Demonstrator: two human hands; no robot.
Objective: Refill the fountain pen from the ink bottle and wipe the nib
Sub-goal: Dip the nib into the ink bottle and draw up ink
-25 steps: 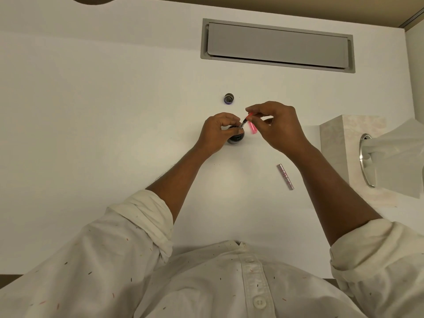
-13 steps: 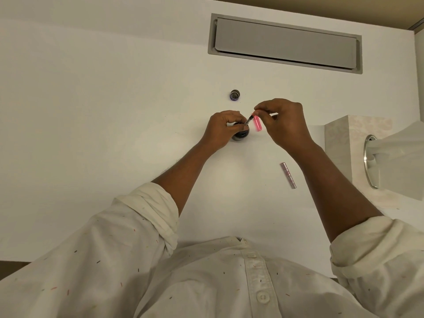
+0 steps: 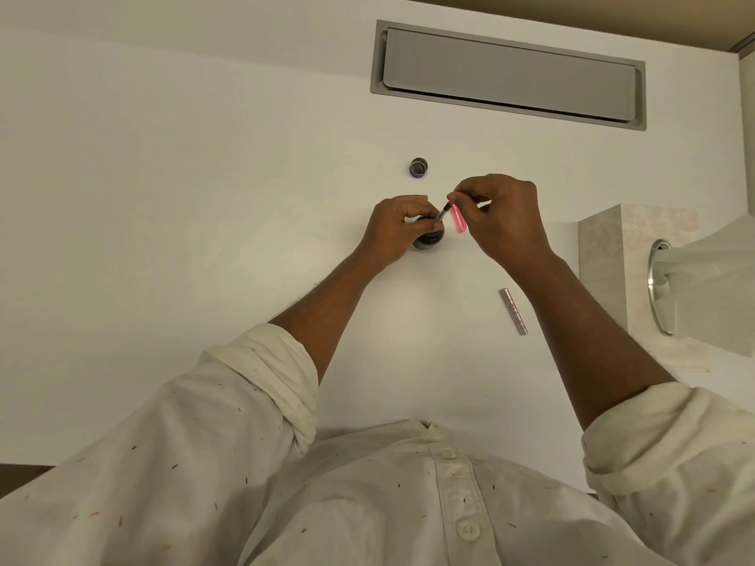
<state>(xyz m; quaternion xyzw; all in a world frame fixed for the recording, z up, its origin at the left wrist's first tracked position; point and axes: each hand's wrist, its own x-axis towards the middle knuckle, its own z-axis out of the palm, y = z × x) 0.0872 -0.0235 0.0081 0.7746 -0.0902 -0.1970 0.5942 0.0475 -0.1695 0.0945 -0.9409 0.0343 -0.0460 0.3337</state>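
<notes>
Pink translucent fountain pen (image 3: 457,219) with a dark nib end, pinched at its upper part by the right hand (image 3: 503,221), thumb and forefinger closed on it. The pen is tilted, nib end pointing down-left to the mouth of the round dark glass ink bottle (image 3: 429,240). Cannot tell if the nib is in the ink; the left fingers hide the mouth.

The left hand (image 3: 393,231) grips the ink bottle, fingers curled round its top and left side. The bottle stands on the white desk (image 3: 163,198), mid-desk, closer to the far edge than the near one. The pen sits just right of the left hand, between both hands, its lower end touching or just above the bottle.

A small round dark bottle cap (image 3: 418,168) lies on the desk beyond the bottle, toward the far edge, apart from both hands. A silvery-pink metal pen barrel (image 3: 513,311) lies flat, nearer the near edge, just left of the right forearm. A beige square tissue box (image 3: 613,255) with a white tissue (image 3: 719,271) sticking out sits at the right edge. A grey rectangular flap (image 3: 506,75) is set in along the far edge.
</notes>
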